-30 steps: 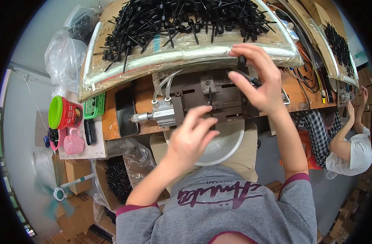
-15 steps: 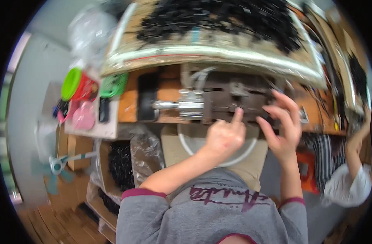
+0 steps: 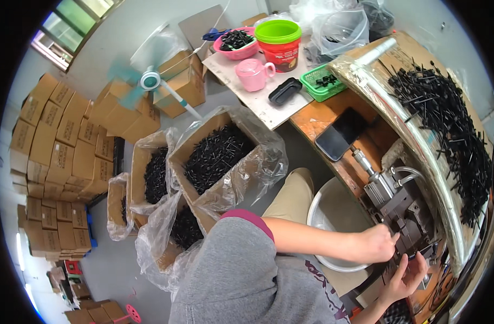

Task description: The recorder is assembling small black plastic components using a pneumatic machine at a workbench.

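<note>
A dark metal fixture with a silver cylinder is fixed to the wooden workbench at the right. My left hand is curled closed at the fixture's near edge, one fingertip poking toward its dark block. Whatever its folded fingers hold, if anything, is hidden. Beside the fixture's near end, my right hand has thumb and fingers bent toward each other around something small and dark that I cannot make out. Beyond the fixture, many thin black parts lie heaped on a cardboard-lined tray.
A white perforated basin sits by my lap. Lined cartons of black parts stand left. A phone, green basket, pink cup, red bucket and pink bowl rest farther back. A fan stands beyond.
The view has swung left, bringing in the cartons and stacked boxes. My left hand's extended finger has drawn in. My right hand's spread fingers have come together.
</note>
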